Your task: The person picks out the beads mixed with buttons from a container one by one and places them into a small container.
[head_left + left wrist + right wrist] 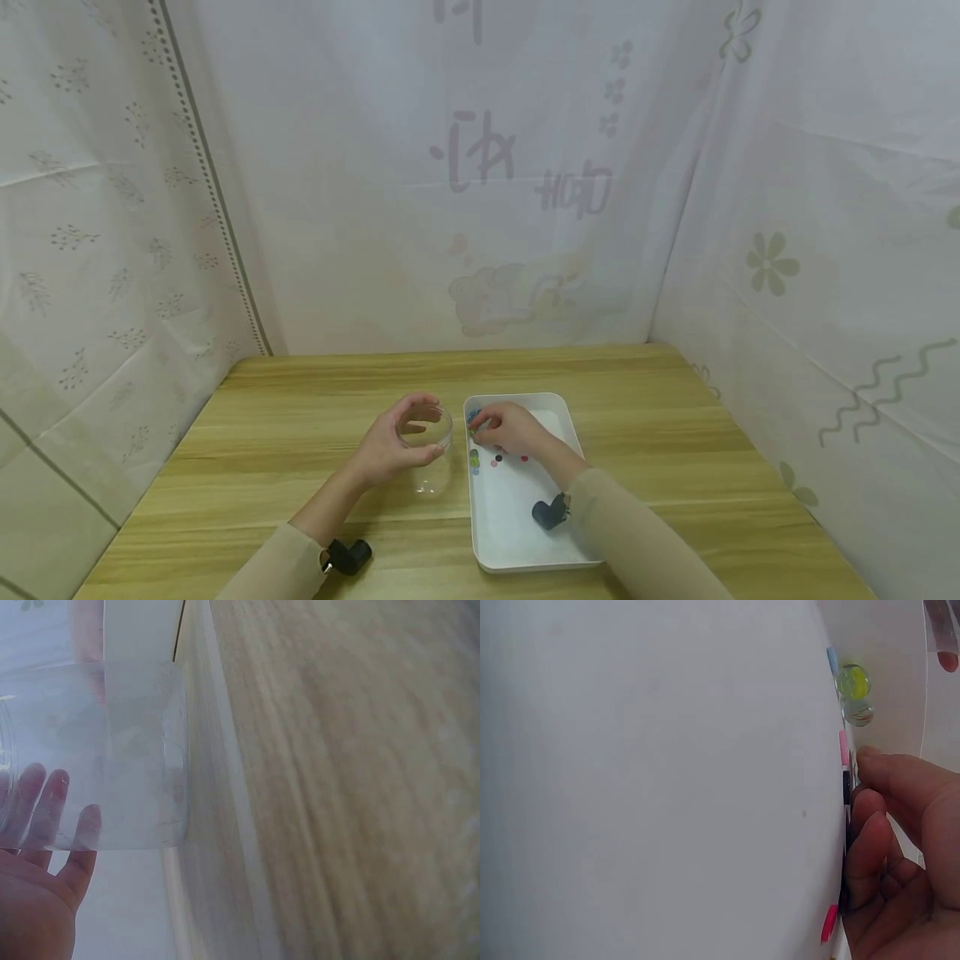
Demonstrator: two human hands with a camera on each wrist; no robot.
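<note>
My left hand is curling round a clear jar near its rim, just left of a white tray. My right hand is reaching, fingers partly bent, beside glass marbles along the tray's left side; whether it is pinching one, I cannot tell. I am expecting hard, slippery marbles, best pinched at their widest, and a light, stiff jar.

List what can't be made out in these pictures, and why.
Whether the right hand grips a piece: its own fingers cover the spot in the head view, and the right wrist view does not settle it.
The mouth end of the clear jar: cut off by the left edge in the left wrist view.
The near right corner of the white tray: behind the right sleeve, head view.
Any marking on the red piece: too small, head view.
</note>
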